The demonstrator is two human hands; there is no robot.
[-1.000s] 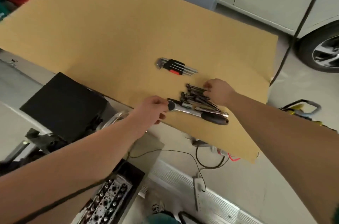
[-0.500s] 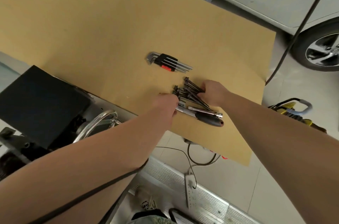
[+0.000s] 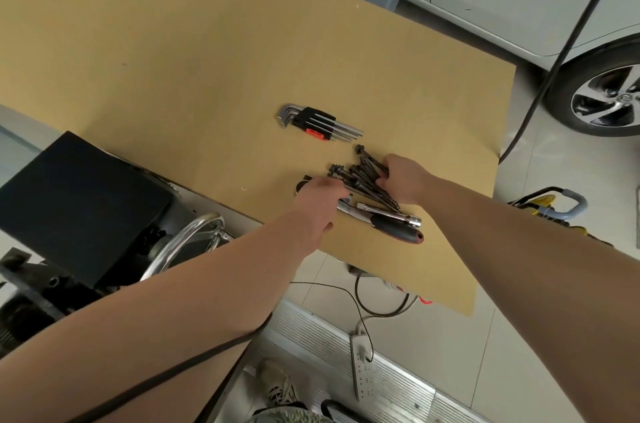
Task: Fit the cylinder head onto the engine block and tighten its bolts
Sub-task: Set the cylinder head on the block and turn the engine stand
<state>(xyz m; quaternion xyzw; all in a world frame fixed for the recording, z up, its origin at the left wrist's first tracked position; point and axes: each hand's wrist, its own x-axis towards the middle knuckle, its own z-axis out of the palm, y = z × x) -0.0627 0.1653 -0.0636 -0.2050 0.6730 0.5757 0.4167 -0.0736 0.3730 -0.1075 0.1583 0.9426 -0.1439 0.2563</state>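
Bench (image 3: pixel 207 52): topped with tan board, near edge overhanging the floor

Bolts (image 3: pixel 360 177): dark long-shank heap, lying on the board towards its near right part, heads fanned to the left and rear

Right hand (image 3: pixel 403 180): laid against the right side of the heap, fingers curled onto the bolt shanks, gripping them

Left hand (image 3: pixel 320 203): reached to the left end of the heap, back of hand uppermost, fingertips hidden among the bolt heads; grip or mere touch not discernible

Ratchet wrench (image 3: pixel 391 227): chrome shank with black and red handle, lying on the board just nearer than the heap, head end covered by the left hand

Extension bar (image 3: pixel 389 213): chrome, lying along the wrench handle, socket end to the right

Hex key set (image 3: pixel 318 121): in black and red holder, flat on the board just beyond the bolts, apart from them

Black block (image 3: pixel 79 211): at left, beside the board's near edge

Power strip (image 3: pixel 363 367): white, on the floor below the bench

Car wheel (image 3: pixel 606 97): far right, on the floor
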